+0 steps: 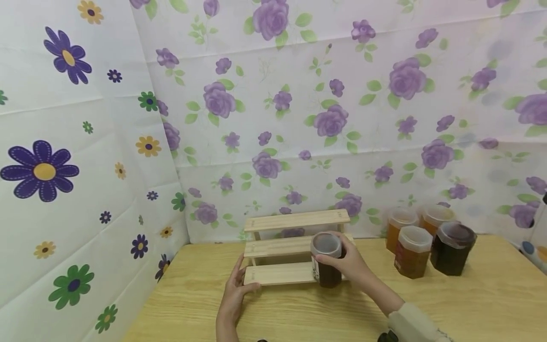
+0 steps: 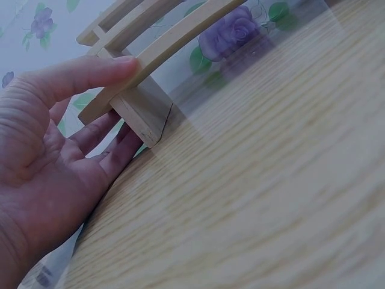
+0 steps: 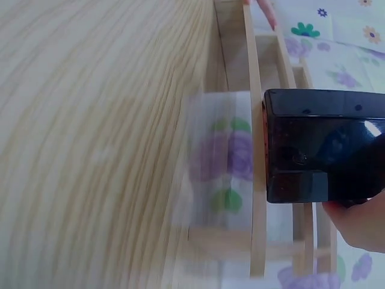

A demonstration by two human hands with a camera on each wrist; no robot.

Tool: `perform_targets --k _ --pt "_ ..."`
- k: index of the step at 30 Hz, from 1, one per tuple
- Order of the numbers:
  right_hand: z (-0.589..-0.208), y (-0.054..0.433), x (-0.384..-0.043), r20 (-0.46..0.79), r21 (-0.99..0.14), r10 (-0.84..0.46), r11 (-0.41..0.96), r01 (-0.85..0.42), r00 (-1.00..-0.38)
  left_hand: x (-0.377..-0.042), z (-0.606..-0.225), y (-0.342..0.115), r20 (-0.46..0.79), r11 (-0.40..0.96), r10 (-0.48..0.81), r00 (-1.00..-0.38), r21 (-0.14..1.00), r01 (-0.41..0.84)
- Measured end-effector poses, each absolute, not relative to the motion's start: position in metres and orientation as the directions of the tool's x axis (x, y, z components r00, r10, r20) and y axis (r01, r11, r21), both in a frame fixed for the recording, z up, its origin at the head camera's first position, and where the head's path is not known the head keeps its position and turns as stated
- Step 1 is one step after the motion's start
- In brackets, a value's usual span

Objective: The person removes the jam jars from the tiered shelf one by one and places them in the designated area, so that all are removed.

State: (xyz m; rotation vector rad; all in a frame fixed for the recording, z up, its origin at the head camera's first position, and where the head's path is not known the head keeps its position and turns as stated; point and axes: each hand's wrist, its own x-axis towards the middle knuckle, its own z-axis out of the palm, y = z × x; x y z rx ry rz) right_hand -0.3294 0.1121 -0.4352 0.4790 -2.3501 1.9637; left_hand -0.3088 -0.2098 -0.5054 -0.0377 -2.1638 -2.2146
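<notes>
A small three-step wooden rack [image 1: 279,274] stands on the table in front of the patterned cloth. My left hand [image 1: 233,295] grips the left end of its lowest plank; in the left wrist view the thumb [image 2: 111,72] lies on the plank and the other fingers reach behind the leg. My right hand [image 1: 351,260] holds a dark-filled jar [image 1: 330,274] with a translucent lid around its upper part. The jar is upright at the right part of the lowest plank. In the right wrist view the jar's base [image 3: 295,144] is right at that plank's edge.
To the right stands a group of several lidded jars: an amber jar [image 1: 412,260] in front, a dark jar [image 1: 454,251] beside it, and orange jars [image 1: 395,232] behind. The floral cloth [image 1: 273,133] hangs close behind the rack. The wooden table [image 1: 188,294] extends left of it.
</notes>
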Motion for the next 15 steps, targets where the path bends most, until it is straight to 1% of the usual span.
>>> perform_targets --k 6,14,15 --pt "-0.436 0.140 -0.325 0.236 -0.941 -0.162 0.209 -0.267 -0.958 -0.309 -0.505 -0.212 0.045 -0.015 -0.019 -0.999 0.999 0.046" --pt "-0.435 0.186 -0.313 0.219 -0.911 -0.056 0.345 -0.224 -0.974 -0.309 -0.504 -0.218 0.039 -0.009 -0.034 -0.999 0.999 0.040" --pt "-0.434 0.192 -0.313 0.210 -0.914 -0.045 0.345 -0.212 -0.977 -0.309 -0.504 -0.219 0.042 -0.005 -0.036 -0.998 0.999 0.042"
